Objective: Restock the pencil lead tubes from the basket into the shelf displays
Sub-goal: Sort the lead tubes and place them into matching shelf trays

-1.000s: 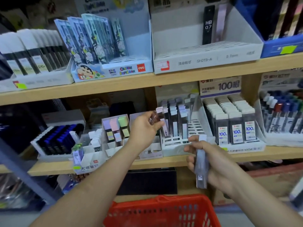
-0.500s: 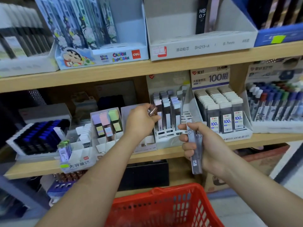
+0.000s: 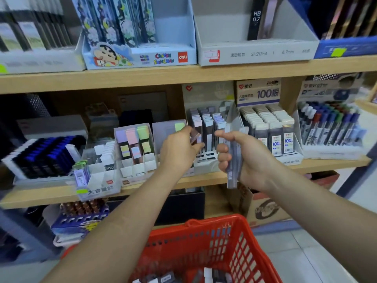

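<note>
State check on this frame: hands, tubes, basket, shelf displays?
Left hand: pinching one tube.
Right hand: gripping a bundle of tubes, upright.
White rack: back rows filled, front slots empty.
Red basket: some tubes in the bottom.
HB 0.7 box: nearly empty.

basket (image 3: 216,219) is set below shelf (image 3: 326,166) front edge | slotted display (image 3: 206,162) is flanked by tab box (image 3: 133,152) left, 100-count box (image 3: 291,159) right

I see a Crayon Shin-chan display box (image 3: 142,56) up top, a tray of capped pens (image 3: 330,127) far right, and a cardboard carton (image 3: 265,207) below.
</note>
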{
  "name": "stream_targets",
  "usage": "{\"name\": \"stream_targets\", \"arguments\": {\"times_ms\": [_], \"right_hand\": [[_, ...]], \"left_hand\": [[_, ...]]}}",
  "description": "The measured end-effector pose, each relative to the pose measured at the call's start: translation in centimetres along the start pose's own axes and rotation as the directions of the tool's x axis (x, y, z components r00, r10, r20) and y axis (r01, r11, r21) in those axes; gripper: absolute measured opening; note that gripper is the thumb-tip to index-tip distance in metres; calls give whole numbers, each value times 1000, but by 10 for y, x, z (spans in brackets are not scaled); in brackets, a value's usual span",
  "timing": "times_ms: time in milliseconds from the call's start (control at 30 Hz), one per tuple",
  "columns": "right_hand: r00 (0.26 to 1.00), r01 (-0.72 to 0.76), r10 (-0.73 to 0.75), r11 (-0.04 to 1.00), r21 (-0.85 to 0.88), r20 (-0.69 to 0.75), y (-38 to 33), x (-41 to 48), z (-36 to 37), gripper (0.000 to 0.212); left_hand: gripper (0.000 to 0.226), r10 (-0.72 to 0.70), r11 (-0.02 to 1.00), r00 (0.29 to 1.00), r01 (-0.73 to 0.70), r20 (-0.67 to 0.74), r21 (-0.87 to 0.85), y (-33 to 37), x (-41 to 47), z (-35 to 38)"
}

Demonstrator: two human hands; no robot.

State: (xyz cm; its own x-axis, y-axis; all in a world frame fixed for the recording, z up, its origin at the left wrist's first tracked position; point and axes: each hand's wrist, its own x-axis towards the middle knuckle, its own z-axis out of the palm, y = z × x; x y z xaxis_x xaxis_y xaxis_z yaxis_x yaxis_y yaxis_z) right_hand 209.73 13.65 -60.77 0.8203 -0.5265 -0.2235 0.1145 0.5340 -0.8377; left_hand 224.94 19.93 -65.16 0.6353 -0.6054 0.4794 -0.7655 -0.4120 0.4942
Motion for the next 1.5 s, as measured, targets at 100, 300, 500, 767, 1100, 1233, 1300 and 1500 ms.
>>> {"name": "stream_targets", "arguments": {"times_ms": [100,300,500,767,1100,1233,1300,1500], "right_hand": [[998,50,-52,998,-39,-38,-1,4,10,12],[999,34,-34,994,100,3,2,11,23,10],[988,-55,54,998,2,143,1,9,23,20],[991,67,-8,891,-449,131,22,6,31,18],[985,29,32,940,-340,172,14,8,35,9],[990,78,-52,976,-203,131,-3,8,34,7],[990,107,-88,979,-172,113,-7,9,35,12],[989,126,-99,954,-273,110,-2,14,37,11]], "left_hand": [[19,-19,1000,1000,19,-21,-13,2,-3,-3],[16,-53,993,996,46,-72,-104,7,-1,-15],[33,-245,527,895,446,373,-723,21,2,-55],[45,-78,25,839,542,539,-840,13,-9,-68],[31,-100,160,923,382,371,-910,3,-12,-94],[17,-115,430,957,289,266,-855,-7,-15,-108],[18,-65,722,981,172,181,-671,-13,-17,-111],[32,299,952,937,-305,178,7,-5,-26,-112]]}}
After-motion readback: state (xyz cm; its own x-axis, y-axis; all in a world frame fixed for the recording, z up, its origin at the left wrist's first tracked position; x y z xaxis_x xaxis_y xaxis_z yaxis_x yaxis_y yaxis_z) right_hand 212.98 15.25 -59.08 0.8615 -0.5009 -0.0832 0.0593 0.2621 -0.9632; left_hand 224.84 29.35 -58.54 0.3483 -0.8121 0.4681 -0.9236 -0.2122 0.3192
